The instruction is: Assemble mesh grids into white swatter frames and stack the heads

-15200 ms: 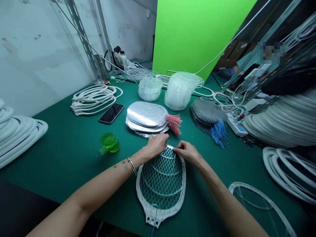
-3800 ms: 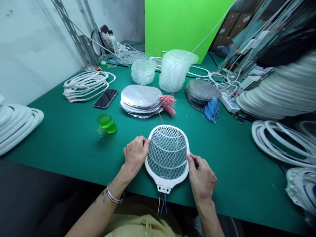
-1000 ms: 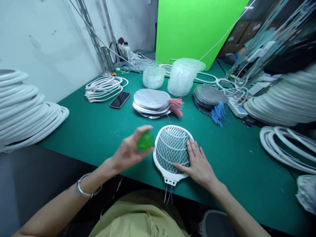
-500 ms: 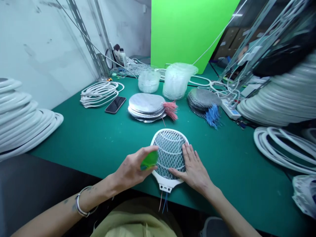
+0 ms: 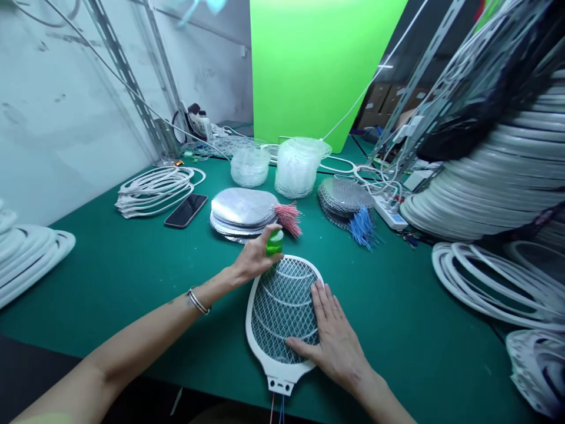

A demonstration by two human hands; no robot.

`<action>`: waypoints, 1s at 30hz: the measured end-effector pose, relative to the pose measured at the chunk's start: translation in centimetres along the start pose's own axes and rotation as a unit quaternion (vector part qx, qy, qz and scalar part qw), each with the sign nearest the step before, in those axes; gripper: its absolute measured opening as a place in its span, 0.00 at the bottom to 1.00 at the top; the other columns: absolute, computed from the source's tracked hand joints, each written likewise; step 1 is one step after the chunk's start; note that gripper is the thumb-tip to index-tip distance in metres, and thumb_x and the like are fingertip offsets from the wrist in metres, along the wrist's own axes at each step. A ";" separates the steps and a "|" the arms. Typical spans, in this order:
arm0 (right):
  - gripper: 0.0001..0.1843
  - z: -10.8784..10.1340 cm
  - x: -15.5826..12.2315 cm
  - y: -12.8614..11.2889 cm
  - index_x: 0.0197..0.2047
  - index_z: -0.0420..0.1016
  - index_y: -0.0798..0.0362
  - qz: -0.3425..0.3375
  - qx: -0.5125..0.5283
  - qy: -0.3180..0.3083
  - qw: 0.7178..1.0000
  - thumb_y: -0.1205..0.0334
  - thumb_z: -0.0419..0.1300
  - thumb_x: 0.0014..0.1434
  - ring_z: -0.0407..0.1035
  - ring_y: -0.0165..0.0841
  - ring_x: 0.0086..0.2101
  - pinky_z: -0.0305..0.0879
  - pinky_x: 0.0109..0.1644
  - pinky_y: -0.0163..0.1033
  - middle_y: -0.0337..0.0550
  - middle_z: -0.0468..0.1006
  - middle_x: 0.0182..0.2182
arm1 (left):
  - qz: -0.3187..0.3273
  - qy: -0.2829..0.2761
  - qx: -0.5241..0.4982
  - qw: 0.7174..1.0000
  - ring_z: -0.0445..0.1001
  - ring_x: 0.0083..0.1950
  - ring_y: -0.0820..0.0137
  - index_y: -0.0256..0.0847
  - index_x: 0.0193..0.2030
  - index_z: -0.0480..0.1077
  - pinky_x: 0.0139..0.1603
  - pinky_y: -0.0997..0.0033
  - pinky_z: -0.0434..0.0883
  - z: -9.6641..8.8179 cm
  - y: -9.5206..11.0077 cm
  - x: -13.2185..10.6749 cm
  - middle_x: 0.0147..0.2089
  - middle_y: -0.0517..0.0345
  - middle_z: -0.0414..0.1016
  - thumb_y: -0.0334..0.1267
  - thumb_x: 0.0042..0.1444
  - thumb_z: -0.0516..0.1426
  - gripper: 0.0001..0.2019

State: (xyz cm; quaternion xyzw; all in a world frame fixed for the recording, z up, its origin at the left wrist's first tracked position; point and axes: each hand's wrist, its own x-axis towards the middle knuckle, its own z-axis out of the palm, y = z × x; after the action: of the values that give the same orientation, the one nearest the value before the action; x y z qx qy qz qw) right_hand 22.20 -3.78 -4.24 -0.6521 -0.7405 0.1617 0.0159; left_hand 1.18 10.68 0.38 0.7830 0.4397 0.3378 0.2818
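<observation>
A white mosquito-swatter head point(image 5: 285, 318) with metal mesh lies flat on the table, its socket end toward me. Red and blue wires point(image 5: 278, 406) hang from that end over the edge. My left hand point(image 5: 256, 254) is closed round a small green cylindrical thing point(image 5: 274, 243) with a pale top, at the far left rim of the swatter head. I cannot make out its exact kind. My right hand point(image 5: 333, 335) lies flat and open on the right rim and mesh, thumb stretched over the mesh.
Beyond it stand silvery mesh sheets point(image 5: 242, 206) with red wires and dark mesh sheets point(image 5: 342, 197) with blue wires. Clear ring stacks point(image 5: 300, 171) sit behind. A phone point(image 5: 186, 211) and white frames point(image 5: 156, 188) lie left. Tall white frame stacks point(image 5: 494, 176) and a power strip point(image 5: 391, 213) are right.
My left hand, with the green thing, has moved from the swatter head's left side to its far rim. My right hand stays on the right side. The camera view has shifted.
</observation>
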 end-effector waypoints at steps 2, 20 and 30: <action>0.62 -0.1 0.0 -0.1 0.72 0.28 0.56 0.007 0.010 -0.010 1.000 0.24 0.48 0.51 0.26 0.44 0.68 0.37 0.70 0.53 0.45 0.29 0.71 | 0.024 -0.005 -0.017 1.000 0.76 0.39 0.68 0.48 0.61 0.56 0.42 0.70 0.72 1.2 0.3 1.3 0.45 0.58 0.73 0.38 0.54 0.62 0.29; 0.57 -1.8 0.4 0.9 0.72 0.27 0.59 -0.028 0.070 -0.060 0.995 0.28 0.45 0.56 0.22 0.41 0.68 0.33 0.70 0.52 0.47 0.25 0.70 | -0.066 -0.043 -0.374 0.924 0.75 0.42 0.67 0.48 0.60 0.53 0.39 0.70 0.75 4.4 5.1 1.7 0.45 0.56 0.70 0.37 0.52 0.64 0.32; 0.31 -1.6 0.5 4.2 0.72 0.33 0.48 -0.091 0.004 -0.016 0.996 0.50 0.33 0.69 0.30 0.32 0.68 0.29 0.70 0.50 0.36 0.35 0.71 | 0.173 -0.225 -0.170 0.944 0.71 0.57 0.61 0.45 0.62 0.58 0.56 0.61 0.71 3.2 8.4 -10.8 0.57 0.49 0.70 0.32 0.59 0.59 0.25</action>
State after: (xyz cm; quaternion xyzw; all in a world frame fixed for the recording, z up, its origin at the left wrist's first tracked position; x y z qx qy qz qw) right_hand 26.60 -2.57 -3.88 -0.5790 -0.7964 0.1732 0.0216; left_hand 3.65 -3.09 1.57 0.8433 0.1582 0.2658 0.4395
